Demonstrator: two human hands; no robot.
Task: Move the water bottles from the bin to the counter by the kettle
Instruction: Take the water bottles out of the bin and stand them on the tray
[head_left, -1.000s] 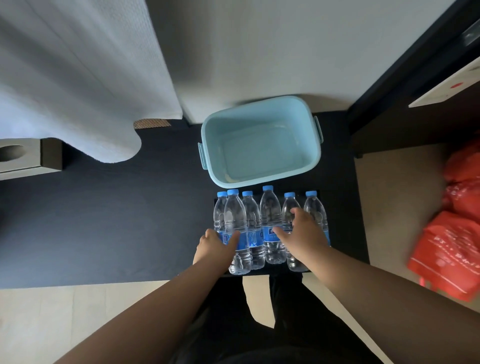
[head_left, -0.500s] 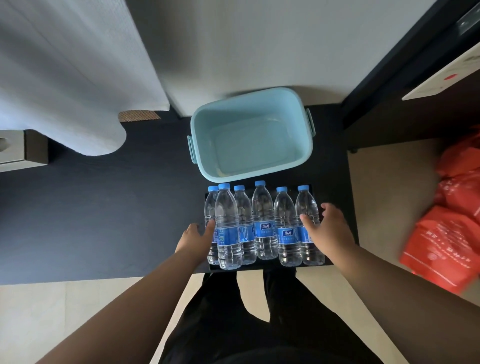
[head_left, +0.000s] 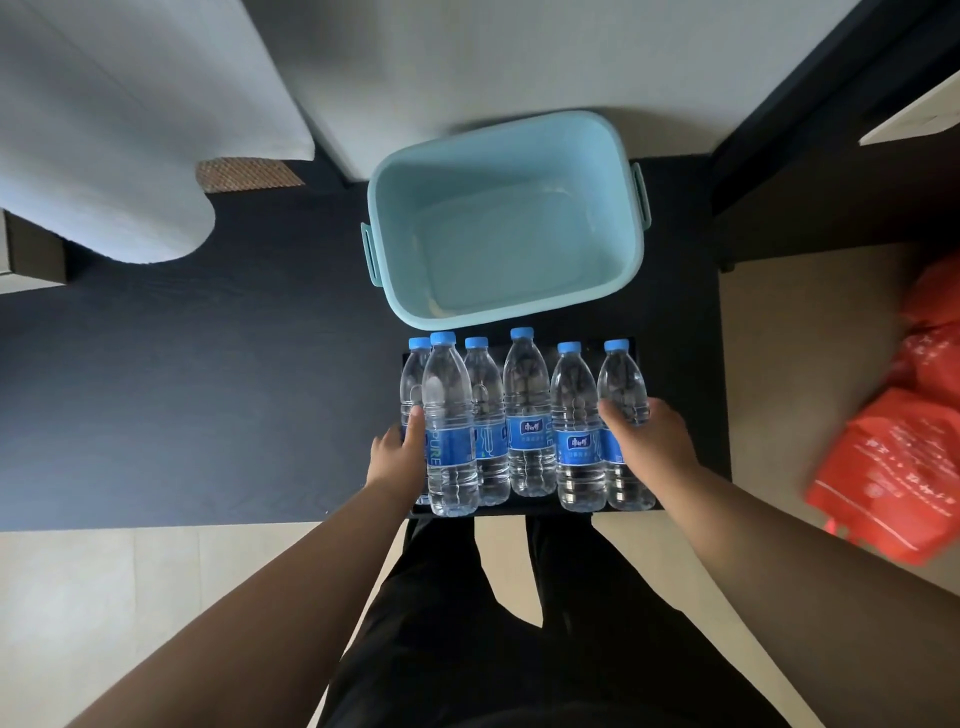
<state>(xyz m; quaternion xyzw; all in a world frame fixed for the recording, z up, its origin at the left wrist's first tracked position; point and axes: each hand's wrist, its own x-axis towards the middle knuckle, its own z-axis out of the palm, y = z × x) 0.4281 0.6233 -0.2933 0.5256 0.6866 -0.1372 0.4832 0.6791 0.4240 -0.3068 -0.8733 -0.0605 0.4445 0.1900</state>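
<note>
Several clear water bottles with blue caps and blue labels stand in a row on a black tray. The tray lies on a dark counter. Behind the row stands a light-blue bin with nothing in it. My left hand is at the left end, thumb laid on the leftmost bottle. My right hand wraps the rightmost bottle, thumb in front and fingers behind. No kettle is in view.
A white cloth hangs over the counter's far left, with a cardboard box below it. Dark furniture rises at the right. Red bags lie on the pale floor at the right. My dark trouser legs fill the bottom.
Both hands slid outward from the middle of the row to its two ends, then closed in on the end bottles. The bottles and bin stayed put.
</note>
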